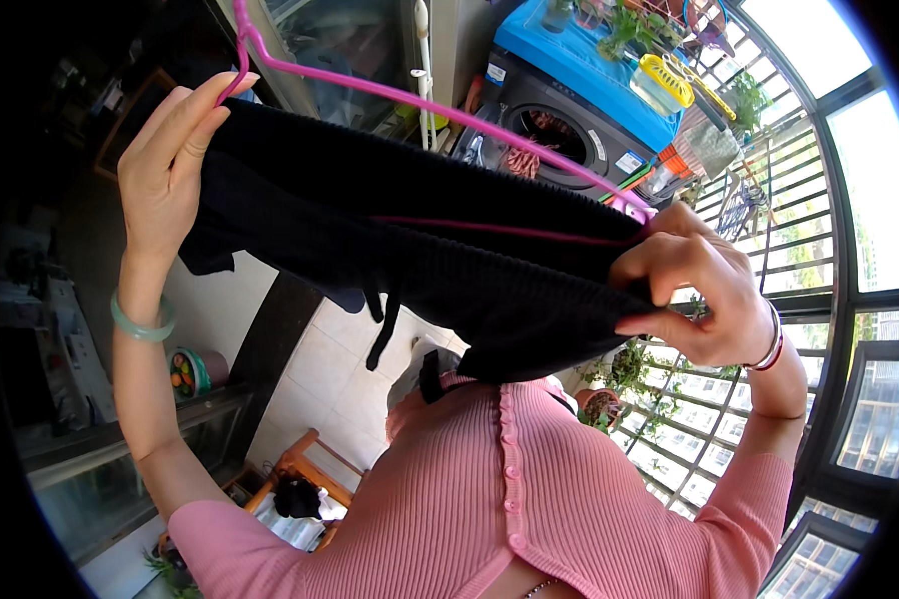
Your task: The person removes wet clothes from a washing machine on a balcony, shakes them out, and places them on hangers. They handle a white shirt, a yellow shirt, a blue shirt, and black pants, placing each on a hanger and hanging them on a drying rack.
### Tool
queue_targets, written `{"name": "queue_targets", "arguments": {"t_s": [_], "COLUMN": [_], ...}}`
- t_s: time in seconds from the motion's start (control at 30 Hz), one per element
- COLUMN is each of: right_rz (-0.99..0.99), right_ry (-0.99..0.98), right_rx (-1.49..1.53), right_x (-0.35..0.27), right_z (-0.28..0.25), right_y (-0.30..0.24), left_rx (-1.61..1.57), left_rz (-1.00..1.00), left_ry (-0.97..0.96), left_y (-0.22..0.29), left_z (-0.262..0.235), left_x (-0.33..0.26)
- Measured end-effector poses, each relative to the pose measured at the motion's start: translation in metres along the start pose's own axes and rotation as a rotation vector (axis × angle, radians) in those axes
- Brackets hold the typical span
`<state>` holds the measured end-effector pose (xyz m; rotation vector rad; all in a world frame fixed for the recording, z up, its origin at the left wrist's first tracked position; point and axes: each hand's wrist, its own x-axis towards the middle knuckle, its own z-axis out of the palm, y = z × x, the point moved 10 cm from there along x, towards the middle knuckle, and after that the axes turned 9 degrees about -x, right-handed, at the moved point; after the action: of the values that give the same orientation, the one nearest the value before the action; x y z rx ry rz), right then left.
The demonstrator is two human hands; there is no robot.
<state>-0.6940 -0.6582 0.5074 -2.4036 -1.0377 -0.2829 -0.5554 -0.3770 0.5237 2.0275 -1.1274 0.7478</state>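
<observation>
A black cloth garment (509,290) with a ribbed, gathered waistband is stretched wide between my raised hands, and a dark drawstring (384,334) dangles from it. A thin pink clothes hanger (420,103) runs along the waistband's far edge; part of its lower bar shows inside the opening. My left hand (170,170) is closed in a pinch at the hanger's left end, where the cloth's corner sits. At the other side, my right hand (694,280) grips the waistband with thumb and bent fingers, close beside the hanger's right end. The garment's lower part hangs toward me.
Ahead stands a dark front-loading washing machine (609,150) under a blue cover (579,60) that bears plants and a yellow basket. Barred windows (794,190) line the right side. A potted plant (597,407) stands low right, a wooden stool (320,454) low left.
</observation>
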Motion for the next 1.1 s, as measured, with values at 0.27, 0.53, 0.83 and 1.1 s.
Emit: {"name": "queue_targets", "arguments": {"t_s": [0.27,0.53,0.83,1.1], "right_rz": [0.149,0.257,0.07,0.074], "right_ry": [-0.464,-0.279,-0.395,-0.304], "right_rx": [-0.381,0.08,-0.078,-0.484], "right_x": [-0.005,-0.008,-0.004,-0.003], "right_z": [0.064,0.053,0.028,0.007], "right_y": [0.034,0.031,0.005,0.007], "left_rx": [-0.061,-0.113,-0.096,-0.207], "left_rz": [-0.103,0.012,0.069,0.03], "left_ry": [-0.021,-0.019,-0.145,-0.3], "left_y": [0.003,0.016,0.022,0.022], "left_z": [0.02,0.015,0.002,0.014], "left_x": [-0.005,-0.016,-0.031,-0.03]}}
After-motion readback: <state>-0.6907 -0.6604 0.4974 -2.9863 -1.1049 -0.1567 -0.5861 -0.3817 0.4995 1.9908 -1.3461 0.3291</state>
